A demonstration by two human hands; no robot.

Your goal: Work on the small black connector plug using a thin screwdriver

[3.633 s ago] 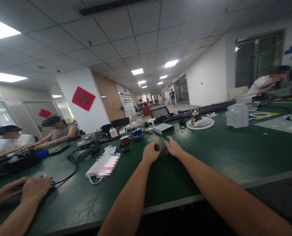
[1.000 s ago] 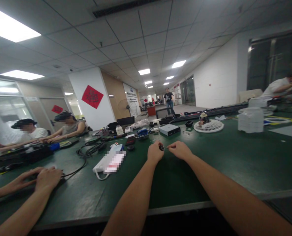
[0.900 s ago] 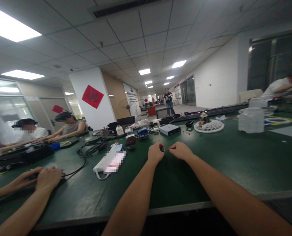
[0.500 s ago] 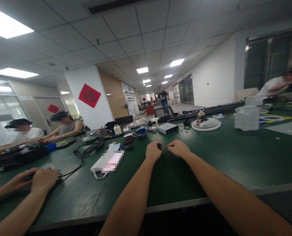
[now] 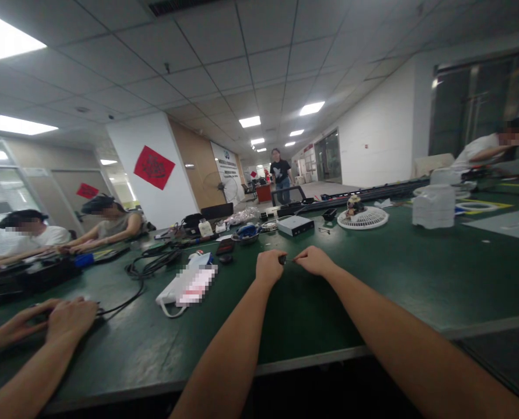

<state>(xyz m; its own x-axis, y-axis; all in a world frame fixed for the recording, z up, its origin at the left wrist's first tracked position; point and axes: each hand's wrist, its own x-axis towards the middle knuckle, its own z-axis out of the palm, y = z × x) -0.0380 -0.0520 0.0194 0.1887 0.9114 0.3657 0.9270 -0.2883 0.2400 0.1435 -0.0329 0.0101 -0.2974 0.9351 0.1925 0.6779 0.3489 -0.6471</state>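
Above the green table [image 5: 329,326], my left hand [image 5: 269,266] is closed round a small dark object [image 5: 282,259], most of it hidden by the fingers. Just to the right, my right hand [image 5: 315,261] pinches a thin metal piece [image 5: 290,260] that points toward the dark object. Whether the thin piece touches the dark object is too small to tell. Beyond my hands lie a grey box [image 5: 295,226] and a white fan grille [image 5: 363,218] with a motor on it.
A white bag [image 5: 180,285], a black mouse [image 5: 226,259] and black cables [image 5: 152,265] lie on the left. Another person's hands [image 5: 69,320] work at the lower left. Stacked white plastic parts [image 5: 434,206] stand at the right. People sit at both sides; one stands behind.
The whole view has shifted slightly, so most things appear a little further left. Both my hands keep their grips. The standing person in the background appears larger.
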